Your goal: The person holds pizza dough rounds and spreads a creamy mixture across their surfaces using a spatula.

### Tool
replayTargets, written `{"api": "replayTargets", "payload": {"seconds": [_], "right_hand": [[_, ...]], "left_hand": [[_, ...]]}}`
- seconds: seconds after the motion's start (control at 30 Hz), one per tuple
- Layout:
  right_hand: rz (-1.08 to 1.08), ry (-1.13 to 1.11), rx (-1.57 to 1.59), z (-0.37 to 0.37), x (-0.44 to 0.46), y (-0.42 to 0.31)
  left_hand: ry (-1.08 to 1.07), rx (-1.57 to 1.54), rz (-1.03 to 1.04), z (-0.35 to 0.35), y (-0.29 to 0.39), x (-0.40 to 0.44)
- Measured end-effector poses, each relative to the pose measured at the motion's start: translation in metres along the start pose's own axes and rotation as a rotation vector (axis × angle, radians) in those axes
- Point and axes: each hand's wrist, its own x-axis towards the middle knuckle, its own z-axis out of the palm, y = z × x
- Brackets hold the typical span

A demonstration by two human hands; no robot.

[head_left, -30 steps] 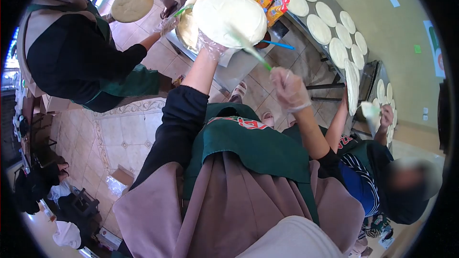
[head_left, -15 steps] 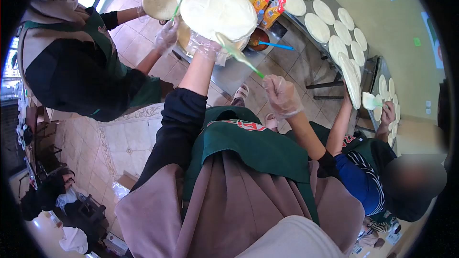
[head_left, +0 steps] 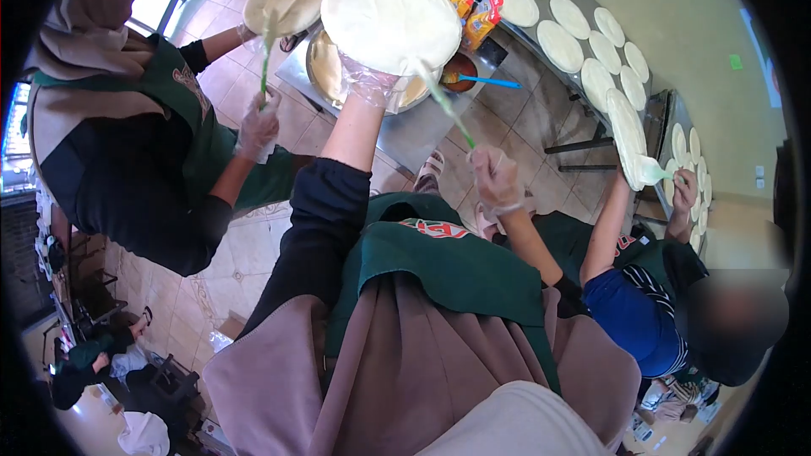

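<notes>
My left hand (head_left: 367,78), in a clear plastic glove, holds up a round flatbread (head_left: 390,21) covered in white cream. Gloved as well, my right hand (head_left: 496,177) is closed round the green handle of a spatula (head_left: 448,107), whose whitened blade is at the bread's lower edge. Partly hidden below the bread is a large pan of cream (head_left: 323,66). To its right lies a bowl of red sauce (head_left: 458,70) with a blue-handled brush (head_left: 494,82).
Orange packets (head_left: 483,20) stand behind the bread. A co-worker on the left spreads cream on another flatbread (head_left: 285,3); one on the right holds a coated bread (head_left: 627,137). Beyond, a long table (head_left: 541,32) bears several pale rounds.
My bread and spatula shifted left, then slightly right again; the spatula's blade is now at the bread's lower edge. The left co-worker's spatula has moved onto their bread, the right co-worker's blade onto theirs.
</notes>
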Motion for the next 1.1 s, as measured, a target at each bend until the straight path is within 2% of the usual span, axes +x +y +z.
{"api": "replayTargets", "payload": {"seconds": [0.03,0.07,0.17,0.23,0.37,0.43,0.47,0.53,0.67,0.73,0.77,0.83,1.1], "right_hand": [[-0.052,-0.018,0.004,0.002,-0.002,-0.001],[-0.043,-0.011,0.006,0.004,-0.001,-0.001],[-0.115,0.131,0.142,0.004,0.004,-0.002],[0.049,0.174,0.015,-0.009,0.013,-0.011],[0.184,0.223,-0.057,-0.005,0.01,-0.001],[0.211,0.078,-0.104,0.006,-0.003,-0.002],[0.212,0.083,-0.106,0.008,-0.01,-0.005],[0.1,0.059,-0.015,0.007,-0.019,-0.032],[0.044,-0.027,-0.115,-0.009,-0.027,-0.041],[-0.054,0.184,0.146,-0.013,-0.031,-0.037],[-0.063,0.189,0.142,-0.021,-0.033,-0.037],[0.125,0.223,0.078,-0.041,-0.039,-0.039],[0.256,0.293,0.105,-0.048,-0.082,-0.006]], "left_hand": [[0.118,0.481,0.153,0.001,-0.003,0.002],[0.161,0.557,0.146,0.001,-0.006,0.005],[0.093,0.226,0.032,-0.003,-0.012,0.01],[0.076,0.119,-0.016,-0.005,-0.012,0.008],[0.071,0.043,-0.077,-0.004,-0.016,0.001],[0.077,0.025,-0.092,-0.005,-0.021,0.001],[0.081,0.016,-0.093,-0.004,-0.024,0.002],[0.088,0.013,-0.097,-0.003,-0.027,0.001],[0.095,0.002,-0.081,0.001,-0.027,-0.004],[0.093,-0.018,-0.076,0.001,-0.02,-0.011],[0.085,-0.034,-0.074,0.001,-0.016,-0.013],[0.067,-0.076,-0.084,0.007,-0.008,-0.024],[0.014,-0.191,-0.169,0.036,-0.007,-0.096]]}}
